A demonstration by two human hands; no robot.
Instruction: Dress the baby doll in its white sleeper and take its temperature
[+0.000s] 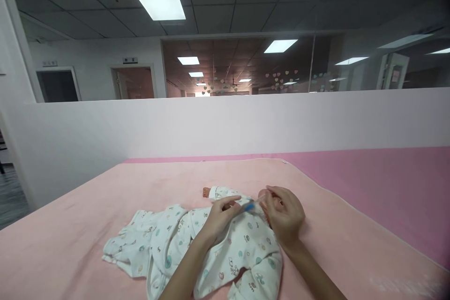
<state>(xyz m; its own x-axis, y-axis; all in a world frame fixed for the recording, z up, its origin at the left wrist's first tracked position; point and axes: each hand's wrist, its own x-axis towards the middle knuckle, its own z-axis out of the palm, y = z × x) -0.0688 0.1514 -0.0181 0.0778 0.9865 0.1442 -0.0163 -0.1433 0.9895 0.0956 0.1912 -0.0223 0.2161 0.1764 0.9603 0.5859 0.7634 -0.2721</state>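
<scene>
A baby doll in white patterned clothing (251,239) lies on a pink blanket (105,192). Its small brown hand (206,192) sticks out of a sleeve, and its head (263,193) is at the right, partly behind my right hand. Between my hands is a thin, pale stick with a blue part (249,206), blurred, its kind unclear. My right hand (286,215) is closed, pinching the stick's upper right end near the doll's head. Above the doll's chest, my left hand (223,215) has thumb and fingers closed at the other end, its index finger stretched out.
More patterned cloth (135,243) lies spread at the left. Beyond the blanket's edge is a darker pink mat (386,197). A low white wall (246,124) runs along the back, with a glass window (235,65) above it.
</scene>
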